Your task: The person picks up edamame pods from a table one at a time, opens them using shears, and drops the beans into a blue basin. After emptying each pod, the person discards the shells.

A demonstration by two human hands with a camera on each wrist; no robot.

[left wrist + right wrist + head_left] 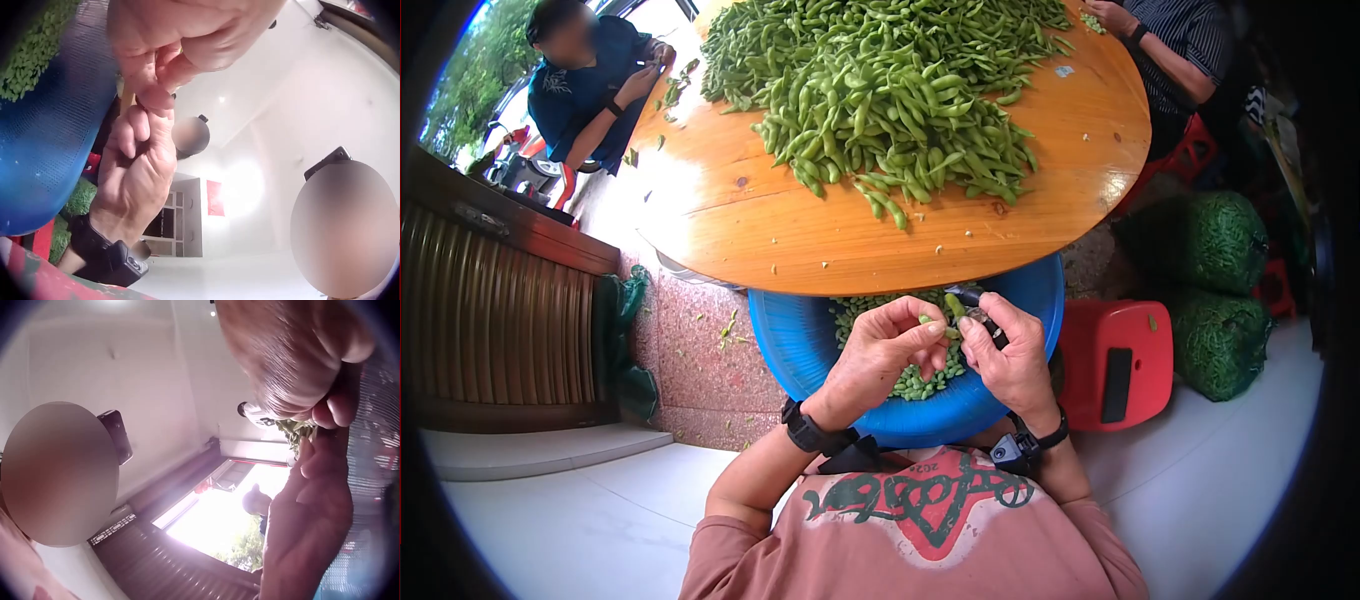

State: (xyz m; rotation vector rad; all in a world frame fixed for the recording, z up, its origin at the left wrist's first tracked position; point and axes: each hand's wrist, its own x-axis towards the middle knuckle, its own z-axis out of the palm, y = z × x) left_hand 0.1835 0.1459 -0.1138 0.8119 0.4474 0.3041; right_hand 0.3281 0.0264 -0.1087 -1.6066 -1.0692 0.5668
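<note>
1. Your pod [953,305] sits pinched between both hands over the blue basin [800,345]; light, soft, a bit slick, so hold its ends.
2. Left hand [887,352] grip pinches the pod; right hand [1012,358] holds it plus a small dark tool.
3. Pod pile [890,85] on tabletop [730,215] beyond.
</note>
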